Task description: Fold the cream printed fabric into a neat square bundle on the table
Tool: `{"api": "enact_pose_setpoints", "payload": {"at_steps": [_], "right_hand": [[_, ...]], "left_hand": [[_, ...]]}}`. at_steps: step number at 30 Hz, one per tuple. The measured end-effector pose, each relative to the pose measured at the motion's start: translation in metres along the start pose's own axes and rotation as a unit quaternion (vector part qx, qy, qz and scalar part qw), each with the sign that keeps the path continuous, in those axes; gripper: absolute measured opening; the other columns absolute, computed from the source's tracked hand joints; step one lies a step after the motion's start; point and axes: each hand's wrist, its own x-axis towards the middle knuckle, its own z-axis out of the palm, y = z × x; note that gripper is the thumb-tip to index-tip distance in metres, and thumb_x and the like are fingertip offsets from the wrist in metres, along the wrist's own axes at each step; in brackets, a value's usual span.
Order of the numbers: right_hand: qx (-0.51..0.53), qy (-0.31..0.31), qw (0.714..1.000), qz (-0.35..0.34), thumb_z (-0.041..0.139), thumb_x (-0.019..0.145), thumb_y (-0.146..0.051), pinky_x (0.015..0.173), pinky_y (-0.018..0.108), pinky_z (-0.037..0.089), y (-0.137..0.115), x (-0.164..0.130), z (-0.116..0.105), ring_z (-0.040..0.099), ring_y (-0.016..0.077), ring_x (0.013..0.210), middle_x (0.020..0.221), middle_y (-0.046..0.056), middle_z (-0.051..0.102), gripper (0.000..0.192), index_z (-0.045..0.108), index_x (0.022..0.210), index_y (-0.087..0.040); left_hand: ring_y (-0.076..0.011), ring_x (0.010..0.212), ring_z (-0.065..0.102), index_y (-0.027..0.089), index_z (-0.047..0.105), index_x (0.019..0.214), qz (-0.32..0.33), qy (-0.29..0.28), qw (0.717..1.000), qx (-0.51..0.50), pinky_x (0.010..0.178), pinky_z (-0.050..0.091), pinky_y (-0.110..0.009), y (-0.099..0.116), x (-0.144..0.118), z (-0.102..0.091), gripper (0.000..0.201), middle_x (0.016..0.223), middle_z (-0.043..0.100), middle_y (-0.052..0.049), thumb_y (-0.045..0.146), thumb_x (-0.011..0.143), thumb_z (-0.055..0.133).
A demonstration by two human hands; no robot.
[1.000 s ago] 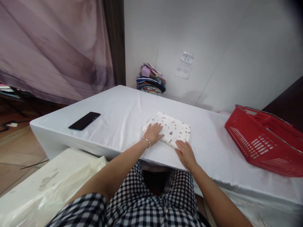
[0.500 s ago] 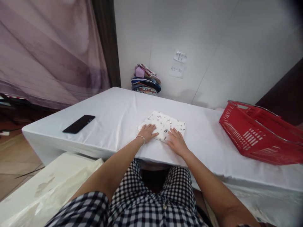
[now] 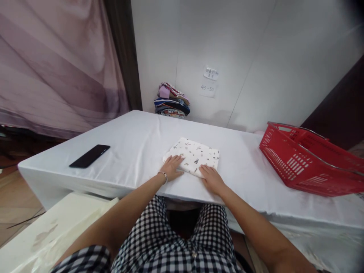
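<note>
- L hand (image 3: 171,169): palm down, fingers (image 3: 175,159) straight, a bit spread, flat on near-L part of folded cloth (image 3: 195,154); gripping nothing.
- R hand (image 3: 214,182): palm down, fingers extended too, tips on cloth's near-R part, palm off it, over counter (image 3: 129,142); same, no grip.
- Folded cloth: white w/ small scattered dark print; flat on counter under both sets of fingertips, most of it btwn & beyond them.
- Counter: white, shiny cover, creased L of L fingers.
- Bracelet (image 3: 163,176): silver-col., L wrist, just behind L fingers.
- Phone (image 3: 90,156): blk, flat on counter, well L of L fingers, apart from cloth.
- Basket (image 3: 298,167): red, slotted sides, metal handles; on counter, well R of R fingers.
- Fabric stack (image 3: 172,103): folded, mixed cols, well beyond L fingers at counter's far edge; can't tell what it sits on.
- Upper note (image 3: 211,73) & lower note (image 3: 207,88): on wall (image 3: 256,83) beyond fingers; lower reads "45-50", upper too small to read.
- Curtain (image 3: 59,72): pinkish-purple, far L, beyond L fingers.
</note>
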Motion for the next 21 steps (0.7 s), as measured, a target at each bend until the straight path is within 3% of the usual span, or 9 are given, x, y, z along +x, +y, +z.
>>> {"api": "enact_pose_setpoints", "payload": {"at_steps": [6,11,15,18,21], "right_hand": [[-0.053,0.027,0.998,0.014,0.036,0.074,-0.002,0.102,0.042,0.029,0.003,-0.010,0.010,0.032,0.0234,0.130,0.141,0.012,0.037,0.064,0.035,0.137,-0.017],[-0.087,0.018,0.995,0.040,0.040,0.070,0.000,0.091,0.039,0.038,0.000,0.006,0.002,0.046,0.0264,0.116,0.129,0.014,0.049,0.067,0.037,0.135,-0.018],[-0.093,-0.009,0.993,0.068,0.043,0.069,-0.001,0.077,0.032,0.042,0.005,0.015,-0.018,0.057,0.0237,0.094,0.111,0.011,0.060,0.063,0.044,0.129,-0.020],[-0.102,-0.015,0.992,0.076,0.044,0.071,-0.003,0.072,0.031,0.040,0.007,0.020,-0.042,0.059,0.0230,0.088,0.102,0.010,0.063,0.052,0.053,0.119,-0.021],[-0.112,-0.006,0.991,0.068,0.044,0.071,-0.004,0.072,0.031,0.039,0.006,0.023,-0.068,0.059,0.0224,0.084,0.095,0.008,0.065,0.045,0.059,0.109,-0.022]], "left_hand": [[-0.0215,0.131,0.030,0.022,0.040,0.133,0.006,0.029,0.999,0.028,0.110,0.017,-0.041,-0.001,0.002,0.000,0.064,0.138,0.042,-0.006,0.009,0.071,0.045],[-0.0216,0.123,0.040,0.022,0.046,0.129,0.013,0.037,0.998,0.050,0.105,0.024,-0.041,0.002,0.009,-0.001,0.061,0.130,0.051,-0.007,0.003,0.070,0.040],[-0.0245,0.124,0.038,0.022,0.042,0.131,-0.004,0.043,0.998,0.053,0.106,0.020,-0.047,0.020,0.007,0.003,0.062,0.132,0.048,-0.009,0.007,0.071,0.044],[-0.0263,0.127,0.033,0.022,0.034,0.135,0.020,0.058,0.997,0.048,0.107,0.016,-0.049,0.042,0.008,0.007,0.065,0.137,0.042,-0.009,0.018,0.073,0.050],[-0.0268,0.124,0.036,0.023,0.031,0.136,0.034,0.086,0.995,0.040,0.107,0.017,-0.048,0.062,0.015,0.007,0.066,0.134,0.045,-0.010,0.024,0.074,0.053]]}}
